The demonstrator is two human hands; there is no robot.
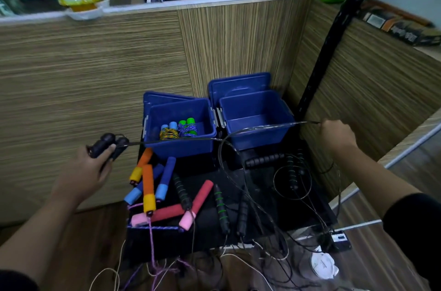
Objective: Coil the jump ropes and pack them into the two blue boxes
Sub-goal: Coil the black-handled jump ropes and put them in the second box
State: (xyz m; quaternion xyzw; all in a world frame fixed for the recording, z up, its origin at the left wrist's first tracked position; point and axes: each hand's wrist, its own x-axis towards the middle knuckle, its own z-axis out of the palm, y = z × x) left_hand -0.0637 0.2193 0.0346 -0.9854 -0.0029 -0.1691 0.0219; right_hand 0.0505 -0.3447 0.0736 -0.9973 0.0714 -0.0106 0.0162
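Observation:
My left hand (94, 164) grips two black jump-rope handles (108, 145) held together, left of the boxes. Their thin dark cord (250, 129) runs taut across both boxes to my right hand (336, 134), which pinches it at the right. The left blue box (202, 142) holds two coiled ropes, one with light-blue handles (169, 129) and one with green handles (188, 126). Nothing lies in the right blue box (281, 134). On the black table (310, 209) lie loose ropes: orange-yellow (148, 189), blue (164, 178), red-pink (167, 214) and black-green (220, 207) handles.
Both box lids (238, 86) stand open against the wooden partition (95, 76). Cords hang off the table's front edge onto the floor. A black pole (319, 61) rises right of the boxes. A person sits behind the partition. A white mask (323, 264) lies on the floor.

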